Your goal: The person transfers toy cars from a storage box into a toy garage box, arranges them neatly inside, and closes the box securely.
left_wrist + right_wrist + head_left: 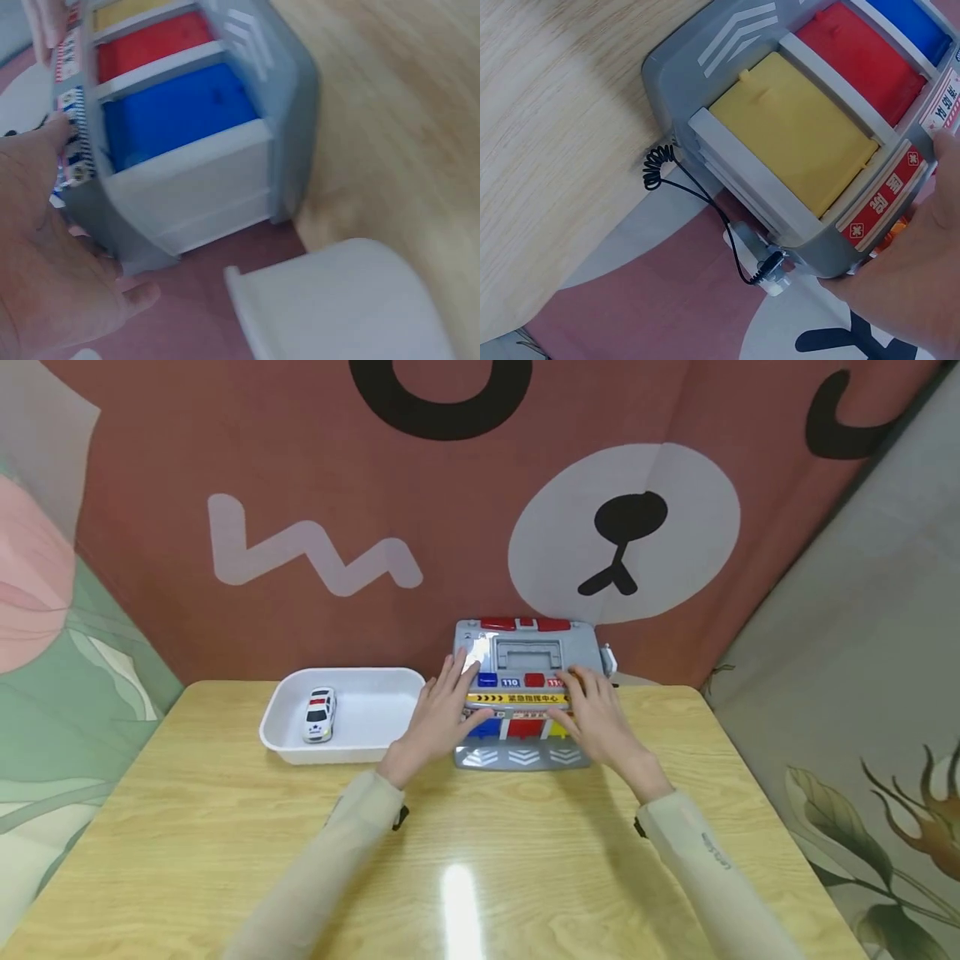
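A grey toy garage (522, 753) with blue, red and yellow doors stands at the table's back edge. My left hand (438, 706) holds its upper left corner, the thumb on the front and the fingers reaching over the roof and side. At the upper right corner my right hand (600, 718) holds it likewise, its thumb on the front strip. The yellow door (795, 131) and the blue door (180, 112) look closed. Some fingertips are hidden behind the toy's edges in the wrist views.
Left of the garage is a white tray (352, 755) holding a white toy police car (319, 716). A coiled black cord (658, 166) hangs at the garage's right side. The wooden table (525, 860) meets a patterned cloth (300, 635) at the back.
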Tool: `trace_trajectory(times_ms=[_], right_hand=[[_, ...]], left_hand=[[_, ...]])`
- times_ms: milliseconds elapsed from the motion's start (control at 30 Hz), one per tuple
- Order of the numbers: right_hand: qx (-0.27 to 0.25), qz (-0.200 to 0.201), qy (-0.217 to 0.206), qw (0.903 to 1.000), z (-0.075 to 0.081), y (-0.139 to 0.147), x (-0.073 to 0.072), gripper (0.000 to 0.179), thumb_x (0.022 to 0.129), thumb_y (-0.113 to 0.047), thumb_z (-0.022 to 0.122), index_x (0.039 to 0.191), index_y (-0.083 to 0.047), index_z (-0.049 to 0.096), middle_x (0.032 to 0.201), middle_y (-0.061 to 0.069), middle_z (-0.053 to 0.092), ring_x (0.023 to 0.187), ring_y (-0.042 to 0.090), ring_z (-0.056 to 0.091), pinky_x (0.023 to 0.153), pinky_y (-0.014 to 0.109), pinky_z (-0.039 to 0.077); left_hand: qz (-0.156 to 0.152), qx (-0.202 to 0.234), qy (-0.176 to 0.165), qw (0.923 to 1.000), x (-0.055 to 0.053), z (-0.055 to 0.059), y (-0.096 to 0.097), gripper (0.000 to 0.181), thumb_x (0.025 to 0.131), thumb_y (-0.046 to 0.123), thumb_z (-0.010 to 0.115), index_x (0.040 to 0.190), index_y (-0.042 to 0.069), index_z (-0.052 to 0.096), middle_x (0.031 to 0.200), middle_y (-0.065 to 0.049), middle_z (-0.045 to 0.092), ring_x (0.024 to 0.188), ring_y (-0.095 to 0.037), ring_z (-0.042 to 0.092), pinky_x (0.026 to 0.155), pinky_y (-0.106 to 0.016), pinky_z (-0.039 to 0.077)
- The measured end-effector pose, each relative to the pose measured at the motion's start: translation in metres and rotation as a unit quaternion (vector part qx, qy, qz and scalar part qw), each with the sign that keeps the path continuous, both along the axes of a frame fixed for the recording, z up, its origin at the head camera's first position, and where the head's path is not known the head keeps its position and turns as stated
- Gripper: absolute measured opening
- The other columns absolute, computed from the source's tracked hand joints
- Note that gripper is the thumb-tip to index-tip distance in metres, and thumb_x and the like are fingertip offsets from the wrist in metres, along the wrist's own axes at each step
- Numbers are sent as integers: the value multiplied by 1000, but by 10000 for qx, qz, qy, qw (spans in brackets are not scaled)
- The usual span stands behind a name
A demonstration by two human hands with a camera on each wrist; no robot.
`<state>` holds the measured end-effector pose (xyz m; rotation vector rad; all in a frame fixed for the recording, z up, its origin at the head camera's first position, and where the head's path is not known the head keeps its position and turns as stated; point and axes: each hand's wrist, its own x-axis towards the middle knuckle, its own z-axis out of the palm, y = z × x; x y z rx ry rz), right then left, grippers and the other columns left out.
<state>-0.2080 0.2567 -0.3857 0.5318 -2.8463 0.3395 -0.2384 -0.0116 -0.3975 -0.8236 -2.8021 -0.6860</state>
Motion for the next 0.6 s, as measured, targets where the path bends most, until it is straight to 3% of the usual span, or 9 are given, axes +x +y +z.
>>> trace_trajectory(times_ms=[100, 267, 400, 600], right_hand=[[-28, 6, 56, 10000, -1, 1, -1, 62, 100, -39, 52, 145, -2, 33, 147, 24, 26, 134, 40, 24, 110, 58, 18], [-31, 1, 75, 10000, -3, 2, -3, 63, 99, -39, 53, 145, -2, 33, 146, 24, 26, 133, 40, 24, 108, 59, 20], [-56, -28, 42, 10000, -3, 1, -4, 63, 99, -41, 52, 145, -3, 32, 147, 24, 25, 133, 41, 24, 108, 60, 19], [-82, -159, -98, 9998, -4, 1, -3, 65, 98, -43, 52, 147, -6, 31, 148, 23, 23, 133, 42, 22, 108, 61, 17]], left_hand=[[-37, -23, -16, 10000, 2, 7, 4, 83, 94, 52, 54, 156, 14, 13, 161, -13, 1, 146, -30, -1, 112, -59, 16], [-48, -649, 269, 9975, 3, 15, 11, 84, 95, 55, 49, 156, 17, 6, 161, -12, 2, 146, -32, 2, 111, -59, 18], [94, -1135, 492, 9923, 2, 15, 15, 80, 97, 56, 43, 156, 19, 4, 161, -9, 5, 146, -30, 5, 110, -59, 21], [173, -1391, 520, 9888, 2, 11, 17, 76, 98, 58, 37, 156, 24, 3, 161, -7, 9, 146, -28, 7, 110, -59, 21]])
